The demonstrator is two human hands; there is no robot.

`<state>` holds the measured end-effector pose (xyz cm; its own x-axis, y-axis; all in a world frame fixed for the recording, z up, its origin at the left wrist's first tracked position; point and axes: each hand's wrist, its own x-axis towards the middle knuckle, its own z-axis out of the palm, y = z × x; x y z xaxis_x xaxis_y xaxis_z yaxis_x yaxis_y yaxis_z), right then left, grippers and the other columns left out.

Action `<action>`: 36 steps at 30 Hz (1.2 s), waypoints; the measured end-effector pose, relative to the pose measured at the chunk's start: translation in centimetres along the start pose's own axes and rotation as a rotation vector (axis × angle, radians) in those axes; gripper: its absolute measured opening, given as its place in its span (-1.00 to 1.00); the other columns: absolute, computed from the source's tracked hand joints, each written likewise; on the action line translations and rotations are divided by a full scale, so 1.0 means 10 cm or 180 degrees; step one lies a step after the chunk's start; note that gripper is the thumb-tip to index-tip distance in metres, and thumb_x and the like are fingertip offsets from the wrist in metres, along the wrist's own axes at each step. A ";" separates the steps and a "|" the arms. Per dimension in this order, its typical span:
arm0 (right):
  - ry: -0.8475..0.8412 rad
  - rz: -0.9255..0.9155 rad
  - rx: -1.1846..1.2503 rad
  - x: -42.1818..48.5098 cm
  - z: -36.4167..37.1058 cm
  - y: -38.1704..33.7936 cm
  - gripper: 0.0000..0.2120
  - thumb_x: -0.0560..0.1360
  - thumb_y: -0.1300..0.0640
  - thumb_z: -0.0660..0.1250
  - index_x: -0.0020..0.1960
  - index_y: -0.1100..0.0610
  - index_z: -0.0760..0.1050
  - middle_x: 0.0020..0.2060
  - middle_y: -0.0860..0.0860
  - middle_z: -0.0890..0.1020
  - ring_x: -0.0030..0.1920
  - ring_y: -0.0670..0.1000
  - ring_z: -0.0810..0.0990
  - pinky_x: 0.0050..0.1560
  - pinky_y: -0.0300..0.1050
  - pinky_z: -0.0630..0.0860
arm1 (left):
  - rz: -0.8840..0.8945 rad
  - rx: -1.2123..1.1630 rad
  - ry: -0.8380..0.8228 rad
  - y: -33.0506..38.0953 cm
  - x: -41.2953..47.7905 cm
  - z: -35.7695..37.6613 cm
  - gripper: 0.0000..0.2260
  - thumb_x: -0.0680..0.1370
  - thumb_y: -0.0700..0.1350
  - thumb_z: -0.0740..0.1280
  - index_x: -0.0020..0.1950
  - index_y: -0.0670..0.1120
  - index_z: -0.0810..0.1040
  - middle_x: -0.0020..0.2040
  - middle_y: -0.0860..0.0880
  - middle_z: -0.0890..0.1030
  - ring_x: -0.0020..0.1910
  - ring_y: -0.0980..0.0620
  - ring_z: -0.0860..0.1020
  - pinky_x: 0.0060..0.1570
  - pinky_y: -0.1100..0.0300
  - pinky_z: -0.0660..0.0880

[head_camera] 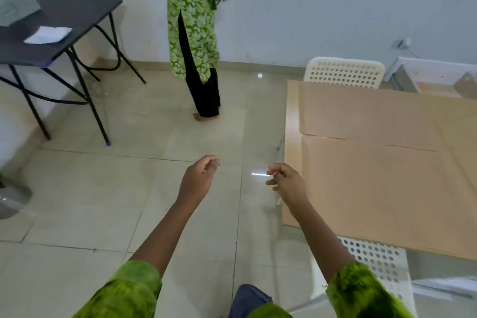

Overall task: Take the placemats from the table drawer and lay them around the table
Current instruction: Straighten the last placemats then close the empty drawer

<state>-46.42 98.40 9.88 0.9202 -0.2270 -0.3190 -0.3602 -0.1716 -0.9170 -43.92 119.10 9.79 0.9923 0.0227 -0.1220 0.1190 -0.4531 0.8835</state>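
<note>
Both hands are held out over the tiled floor [103, 201] in the lower middle of the frame, and nothing is grasped in either. The left hand [198, 178] is loosely curled, its fingers bent inward but not clenched, with what may be a ring catching light at the fingertips. The right hand [286, 183] is likewise half-curled and empty, held just beside the left edge of the light wooden surface [293, 162]; whether it touches that edge cannot be told. The posture is judged to be a reach or an approach, not a carry.

Outward to the right, two tan placemats [374, 175] are seen lying flat on the surface, one overlapping the other, so part of the laying appears done. No drawer can be made out. White perforated chairs [343, 72] are drawn up at the far and near sides of the surface.

In the upper left of the frame a dark folding table [77, 23] stands with a white folded cloth [47, 35] on it. A standing person [193, 33] in a green patterned tunic is seen at upper centre, well apart from the hands.
</note>
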 end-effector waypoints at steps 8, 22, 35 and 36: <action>-0.0125 0.0095 0.0439 0.76 0.57 -0.55 -0.72 0.55 0.37 0.05 -0.08 0.12 0.49 -0.15 0.05 0.58 -0.26 0.02 0.58 -0.22 -0.21 0.43 | -0.0103 -0.0749 -0.0051 0.06 0.97 -0.45 -0.83 0.61 -0.19 0.15 0.03 -0.07 0.53 -0.10 0.01 0.62 -0.11 -0.05 0.59 -0.16 0.21 0.46; 0.0415 0.0301 0.0818 2.81 0.52 -1.56 -0.71 0.53 0.38 0.03 -0.04 0.17 0.50 -0.16 0.09 0.58 -0.25 0.03 0.57 -0.19 -0.15 0.48 | -0.0081 -0.0939 -0.0581 0.80 3.43 -0.27 -0.79 0.61 -0.21 0.14 0.13 -0.18 0.52 -0.07 -0.05 0.62 -0.19 0.01 0.60 -0.20 0.21 0.46; 0.1235 0.0305 0.1192 4.40 0.65 -2.27 -0.70 0.52 0.39 0.02 -0.11 0.14 0.48 -0.16 0.09 0.57 -0.26 0.04 0.56 -0.22 -0.16 0.47 | 0.0155 -0.1011 -0.1333 1.30 5.58 -0.20 -0.86 0.61 -0.18 0.16 0.02 -0.09 0.52 -0.09 -0.05 0.62 -0.23 0.04 0.59 -0.23 0.22 0.45; 0.1323 0.0312 0.1232 4.51 0.65 -2.31 -0.70 0.52 0.39 0.02 -0.11 0.14 0.48 -0.16 0.10 0.57 -0.26 0.04 0.56 -0.22 -0.16 0.47 | 0.0189 -0.0998 -0.1404 1.35 5.74 -0.18 -0.86 0.60 -0.18 0.17 0.01 -0.09 0.52 -0.10 -0.05 0.61 -0.26 0.06 0.59 -0.25 0.23 0.45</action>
<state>4.43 98.39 15.13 0.7195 -0.5952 -0.3577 -0.2864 0.2149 -0.9337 14.68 115.92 15.57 0.8967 -0.4014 -0.1865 0.1351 -0.1531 0.9789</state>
